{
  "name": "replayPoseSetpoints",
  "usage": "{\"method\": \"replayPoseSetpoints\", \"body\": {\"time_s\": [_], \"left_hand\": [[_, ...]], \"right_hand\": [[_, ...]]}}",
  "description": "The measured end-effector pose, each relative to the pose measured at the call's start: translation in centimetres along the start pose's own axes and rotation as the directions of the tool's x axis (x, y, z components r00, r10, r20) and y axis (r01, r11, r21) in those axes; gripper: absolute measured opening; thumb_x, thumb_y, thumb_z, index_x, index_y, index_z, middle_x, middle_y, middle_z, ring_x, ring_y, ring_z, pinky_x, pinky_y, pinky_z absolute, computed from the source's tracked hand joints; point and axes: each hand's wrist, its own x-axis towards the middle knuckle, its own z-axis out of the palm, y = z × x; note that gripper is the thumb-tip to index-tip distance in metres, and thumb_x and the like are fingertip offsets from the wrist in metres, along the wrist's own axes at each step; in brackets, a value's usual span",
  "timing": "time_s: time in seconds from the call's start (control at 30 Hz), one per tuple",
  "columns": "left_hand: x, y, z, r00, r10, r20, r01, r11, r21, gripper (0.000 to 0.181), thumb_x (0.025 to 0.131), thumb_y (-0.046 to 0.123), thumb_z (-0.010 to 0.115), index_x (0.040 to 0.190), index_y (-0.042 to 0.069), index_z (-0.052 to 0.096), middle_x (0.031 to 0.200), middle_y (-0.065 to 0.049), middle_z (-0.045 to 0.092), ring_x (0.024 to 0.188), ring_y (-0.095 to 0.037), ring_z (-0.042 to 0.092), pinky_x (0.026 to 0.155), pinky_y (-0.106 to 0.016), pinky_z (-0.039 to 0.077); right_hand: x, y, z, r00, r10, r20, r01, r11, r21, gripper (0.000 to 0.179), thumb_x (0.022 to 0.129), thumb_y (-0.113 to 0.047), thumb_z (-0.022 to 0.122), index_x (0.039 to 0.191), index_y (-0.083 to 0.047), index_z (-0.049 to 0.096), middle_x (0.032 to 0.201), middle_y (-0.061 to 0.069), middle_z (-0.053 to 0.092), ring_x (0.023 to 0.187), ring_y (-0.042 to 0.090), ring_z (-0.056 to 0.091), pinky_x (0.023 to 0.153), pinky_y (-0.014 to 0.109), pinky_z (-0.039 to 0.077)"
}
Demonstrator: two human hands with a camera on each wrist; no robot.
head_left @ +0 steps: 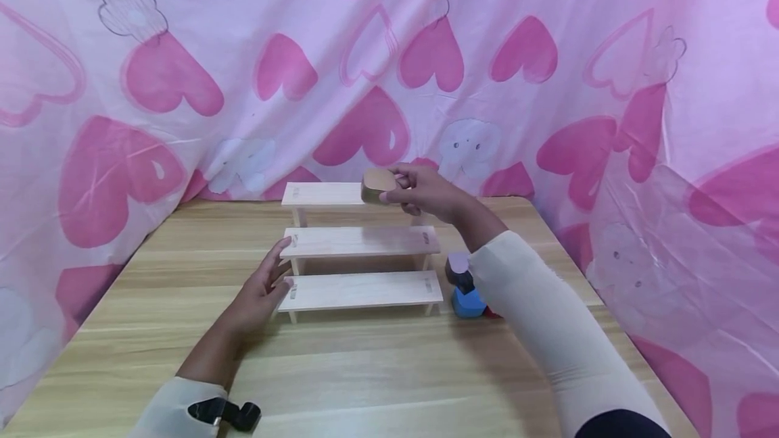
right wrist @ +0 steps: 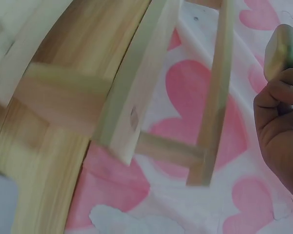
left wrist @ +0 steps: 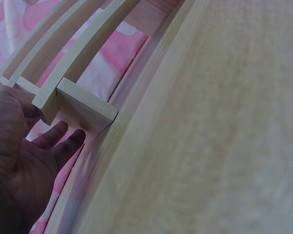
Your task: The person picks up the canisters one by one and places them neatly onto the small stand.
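A tan block (head_left: 378, 183) is pinched by the right hand (head_left: 429, 190) near the top shelf (head_left: 322, 194), while the rack (head_left: 362, 241)'s left end is touched by the loosely spread left hand (head_left: 258, 295).

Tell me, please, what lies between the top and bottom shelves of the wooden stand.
The middle shelf lies between them, as the head view shows.

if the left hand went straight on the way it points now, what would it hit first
Most likely the wooden stand: the left hand points toward its left end, with the fingers right at the edge. Depth is unclear, so some may already be touching.
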Motion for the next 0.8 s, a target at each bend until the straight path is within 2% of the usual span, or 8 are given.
{"method": "replayPoseSetpoints", "body": {"time_s": [0.1, 0.2, 0.43, 0.57, 0.8], "left_hand": [[0.0, -0.1, 0.1, 1.000, 0.003, 0.001, -0.003, 1.000, -0.002, 0.081, 0.115, 0.009, 0.051, 0.173, 0.051, 0.013, 0.185, -0.016, 0.014, 0.165, -0.049, 0.032, 0.125, -0.060, 0.037], [0.1, -0.1, 0.1, 1.000, 0.006, 0.002, -0.006, 1.000, -0.001, 0.081, 0.115, 0.008, 0.051, 0.173, 0.051, 0.012, 0.185, -0.016, 0.013, 0.165, -0.049, 0.031, 0.126, -0.062, 0.036], [-0.1, -0.1, 0.1, 1.000, 0.017, -0.001, -0.017, 1.000, -0.005, 0.082, 0.114, 0.007, 0.051, 0.175, 0.044, 0.011, 0.184, -0.020, 0.015, 0.164, -0.051, 0.032, 0.124, -0.060, 0.037], [-0.2, -0.2, 0.1, 1.000, 0.000, 0.001, 0.000, 1.000, -0.009, 0.083, 0.114, 0.008, 0.052, 0.174, 0.047, 0.011, 0.184, -0.017, 0.015, 0.165, -0.050, 0.031, 0.124, -0.059, 0.037], [-0.1, 0.0, -0.1, 1.000, -0.001, 0.005, 0.001, 1.000, 0.003, 0.081, 0.115, 0.012, 0.053, 0.173, 0.052, 0.011, 0.185, -0.015, 0.015, 0.165, -0.048, 0.032, 0.126, -0.062, 0.035]], "right_hand": [[1.1, -0.1, 1.0, 1.000, 0.022, 0.003, -0.022, 1.000, 0.008, 0.052, 0.102, -0.018, 0.077, 0.151, -0.014, 0.061, 0.094, 0.006, 0.062, 0.065, 0.016, 0.046, 0.056, 0.025, 0.040], [2.4, -0.3, 2.1, 0.999, 0.027, 0.021, -0.028, 0.999, 0.036, 0.050, 0.102, -0.016, 0.077, 0.149, -0.014, 0.062, 0.091, 0.004, 0.062, 0.065, 0.015, 0.045, 0.056, 0.026, 0.038], [4.6, -1.1, 3.9, 0.998, 0.014, 0.056, -0.015, 1.000, 0.028, 0.043, 0.101, -0.015, 0.077, 0.142, -0.014, 0.064, 0.075, -0.004, 0.046, 0.061, 0.012, 0.038, 0.056, 0.025, 0.033], [5.6, -1.6, 4.5, 0.998, 0.022, 0.052, -0.023, 1.000, 0.016, 0.042, 0.101, -0.015, 0.077, 0.140, -0.014, 0.064, 0.075, -0.005, 0.041, 0.059, 0.011, 0.034, 0.055, 0.024, 0.030], [7.1, -2.3, 5.4, 0.997, 0.039, 0.060, -0.041, 0.999, 0.033, 0.040, 0.101, -0.013, 0.075, 0.139, -0.010, 0.064, 0.083, 0.001, 0.051, 0.058, 0.009, 0.033, 0.053, 0.022, 0.028]]}}
